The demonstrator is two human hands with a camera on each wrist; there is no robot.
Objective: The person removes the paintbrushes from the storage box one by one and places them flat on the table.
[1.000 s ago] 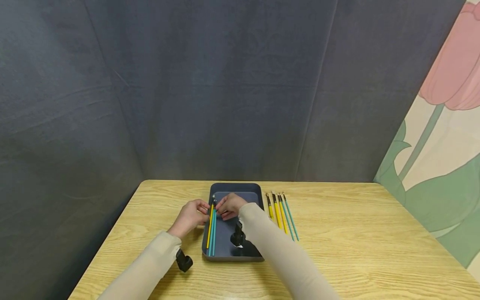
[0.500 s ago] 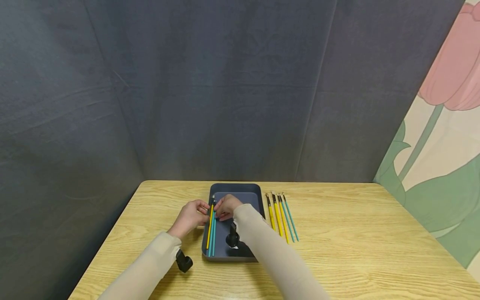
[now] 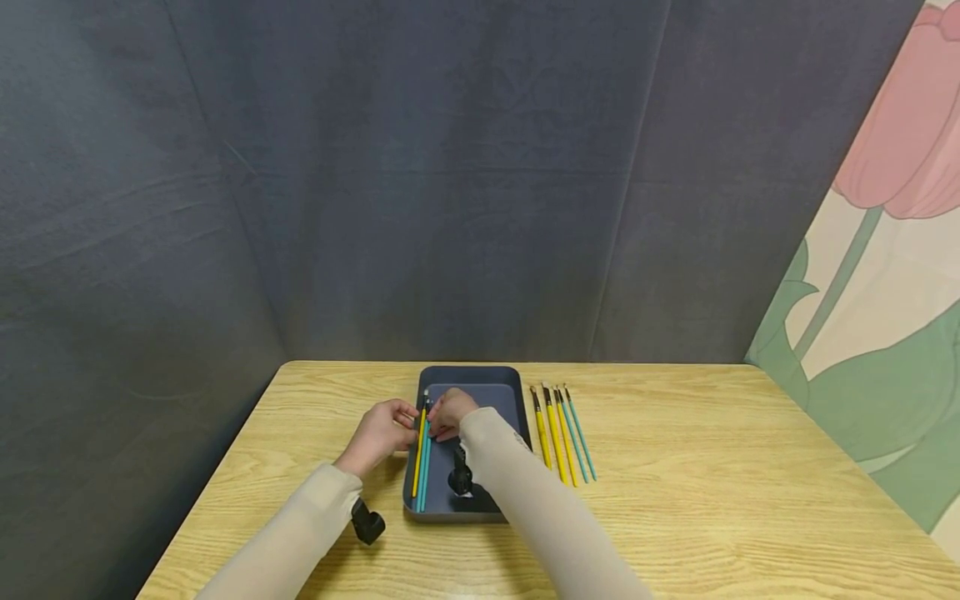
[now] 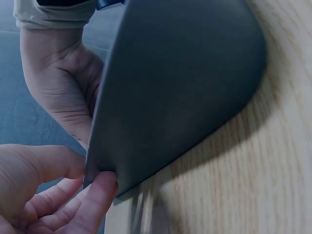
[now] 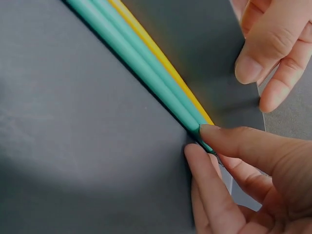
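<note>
**Both hands at the tray's left wall, tidying brushes**

The right hand point(image 3: 450, 412) is down inside the dark tray point(image 3: 502, 383), thumb and forefinger point(image 5: 229, 141) pinched together on the end of a teal brush point(image 5: 146, 73). That brush lies tight against a second teal one and a yellow brush point(image 5: 161, 53), all three running parallel along the tray's left wall, probably so the wall keeps them straight. The left hand point(image 3: 378, 433) sits just outside that wall, fingers curled with thumb and fingertip point(image 4: 97, 195) clamped on the rim, which looks like bracing so the tray holds put under the nudging. Over on the wooden table point(image 3: 712, 467), just right of the tray, four loose brushes point(image 3: 562, 433), yellow and teal, lie side by side in a neat row, within easy reach of the right hand.
</note>
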